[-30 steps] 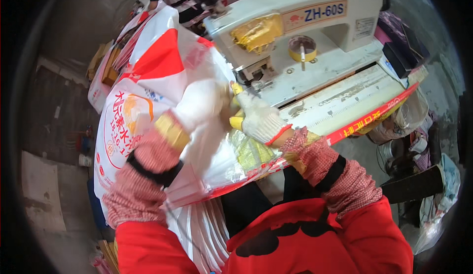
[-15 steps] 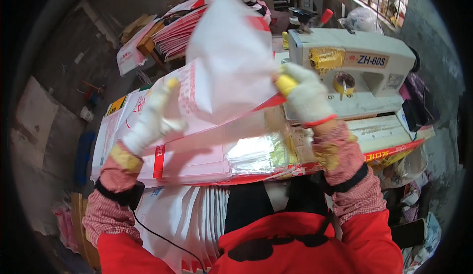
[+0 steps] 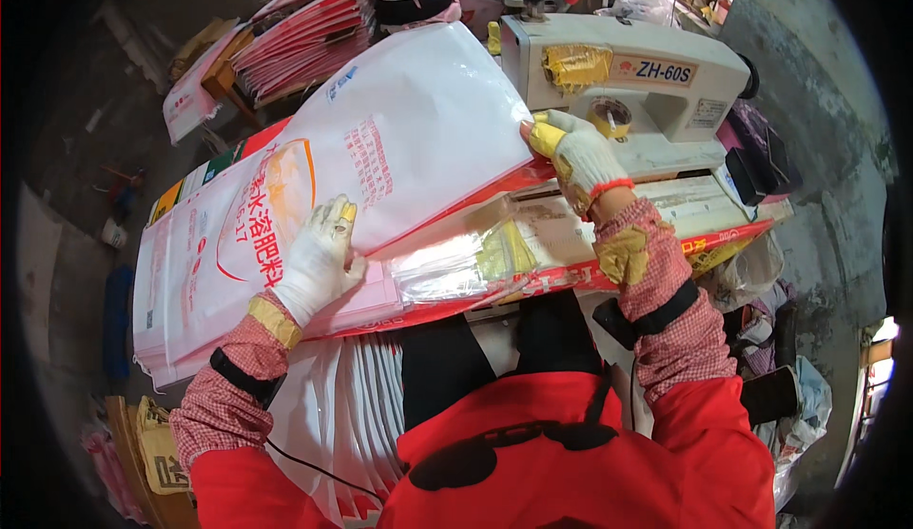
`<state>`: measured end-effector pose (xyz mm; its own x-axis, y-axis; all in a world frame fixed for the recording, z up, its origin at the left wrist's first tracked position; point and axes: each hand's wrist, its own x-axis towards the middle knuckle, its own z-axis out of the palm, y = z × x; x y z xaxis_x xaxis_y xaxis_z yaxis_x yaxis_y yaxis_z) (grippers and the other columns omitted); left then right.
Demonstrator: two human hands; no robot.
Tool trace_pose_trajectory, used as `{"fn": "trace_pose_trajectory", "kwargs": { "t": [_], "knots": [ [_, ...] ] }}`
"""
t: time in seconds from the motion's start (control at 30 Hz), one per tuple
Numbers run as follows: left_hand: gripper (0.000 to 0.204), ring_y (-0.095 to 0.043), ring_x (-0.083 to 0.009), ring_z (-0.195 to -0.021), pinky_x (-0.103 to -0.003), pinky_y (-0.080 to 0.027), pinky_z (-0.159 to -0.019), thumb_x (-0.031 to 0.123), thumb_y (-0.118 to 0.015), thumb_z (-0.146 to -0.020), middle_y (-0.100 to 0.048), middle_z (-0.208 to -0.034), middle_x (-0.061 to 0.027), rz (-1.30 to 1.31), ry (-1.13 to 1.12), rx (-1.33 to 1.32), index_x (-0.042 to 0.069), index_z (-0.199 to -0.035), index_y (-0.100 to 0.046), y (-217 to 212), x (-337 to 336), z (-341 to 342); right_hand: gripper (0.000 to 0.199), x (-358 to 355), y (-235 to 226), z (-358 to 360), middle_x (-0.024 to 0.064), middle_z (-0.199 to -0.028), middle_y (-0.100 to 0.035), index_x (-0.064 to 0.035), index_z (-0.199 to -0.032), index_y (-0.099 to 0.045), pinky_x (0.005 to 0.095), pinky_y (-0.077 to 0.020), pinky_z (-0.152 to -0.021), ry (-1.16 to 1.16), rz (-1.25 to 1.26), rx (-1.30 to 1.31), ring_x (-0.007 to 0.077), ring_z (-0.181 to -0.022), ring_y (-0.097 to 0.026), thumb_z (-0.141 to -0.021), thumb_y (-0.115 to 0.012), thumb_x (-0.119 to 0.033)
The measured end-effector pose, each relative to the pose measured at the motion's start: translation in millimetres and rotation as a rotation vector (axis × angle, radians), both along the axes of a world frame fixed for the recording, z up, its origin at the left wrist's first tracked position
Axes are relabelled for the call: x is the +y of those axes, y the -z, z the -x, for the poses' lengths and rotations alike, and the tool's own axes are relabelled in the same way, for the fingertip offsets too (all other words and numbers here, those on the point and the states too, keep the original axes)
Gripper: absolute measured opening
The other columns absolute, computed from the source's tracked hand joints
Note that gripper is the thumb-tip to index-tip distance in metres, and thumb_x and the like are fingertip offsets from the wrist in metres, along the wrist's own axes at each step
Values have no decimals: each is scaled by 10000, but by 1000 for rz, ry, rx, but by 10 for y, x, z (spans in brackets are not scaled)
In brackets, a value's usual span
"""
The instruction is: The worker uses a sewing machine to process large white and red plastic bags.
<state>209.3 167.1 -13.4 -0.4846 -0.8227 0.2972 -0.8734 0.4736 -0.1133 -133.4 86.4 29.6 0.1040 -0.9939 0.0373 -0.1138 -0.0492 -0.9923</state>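
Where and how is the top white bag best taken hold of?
Probably pinch the top white bag by its right corner, coming from the right, as the right hand does: the bag is thin and flat, and this corner juts toward the sewing machine.

Remotely, I see a worktable with a red near edge, clear plastic along its near middle; on its left lies a pile of white printed bags, on its far right stands a pale sewing machine
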Motion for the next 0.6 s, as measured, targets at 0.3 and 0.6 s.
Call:
{"fn": "trace_pose_trajectory", "kwargs": {
  "t": [0.3, 0.6],
  "knots": [
    [425, -610, -364, -917, -395, -501, -798, -29, -462, -797, -616, -1059, -223, -186, -195, 116, -33, -1220, -508, 77, 47, -219, 370, -92, 331, 203, 21, -808, -581, -52, -1061, -595, 209, -466, -522, -357, -281, -514, 83, -613, -534, -873, -651, -366],
    [466, -575, -378, -1022, -392, -476, -870, -57, -425, -799, -594, -1113, -249, -326, -243, 115, -21, -1260, -487, 108, 27, -205, 265, -114, 502, 345, -1, -746, -551, -51, -1042, -626, 260, -475, -605, -332, -249, -499, 94, -640, -531, -889, -639, -267]
  ]
}}
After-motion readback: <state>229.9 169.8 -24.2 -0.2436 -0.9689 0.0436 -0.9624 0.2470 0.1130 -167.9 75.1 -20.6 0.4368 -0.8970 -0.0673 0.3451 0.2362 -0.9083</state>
